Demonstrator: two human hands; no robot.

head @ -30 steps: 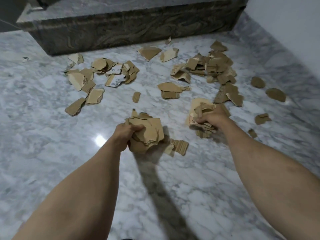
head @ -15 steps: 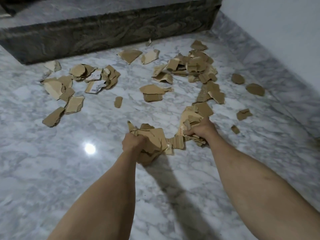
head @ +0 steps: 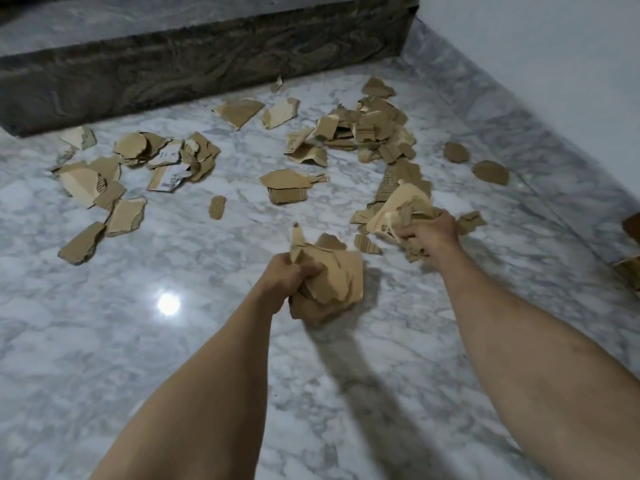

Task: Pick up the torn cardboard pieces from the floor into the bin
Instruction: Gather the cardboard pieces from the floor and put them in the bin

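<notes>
We hold cardboard in both hands.
Left hand [head: 289,277] clenches one bundle [head: 332,282]; right hand [head: 431,232] clenches another bundle [head: 398,209].

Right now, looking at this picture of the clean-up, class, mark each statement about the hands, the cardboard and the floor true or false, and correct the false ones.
1. The left hand grips a bundle of cardboard pieces. True.
2. The right hand is empty and open. False: it is closed on a bunch of torn cardboard.
3. Many torn pieces lie scattered on the marble floor. True.
4. All the loose pieces lie to the left of the hands. False: some, like two rounded pieces, lie to the right near the wall.
5. A piece with a white printed label lies on the left. True.
</notes>
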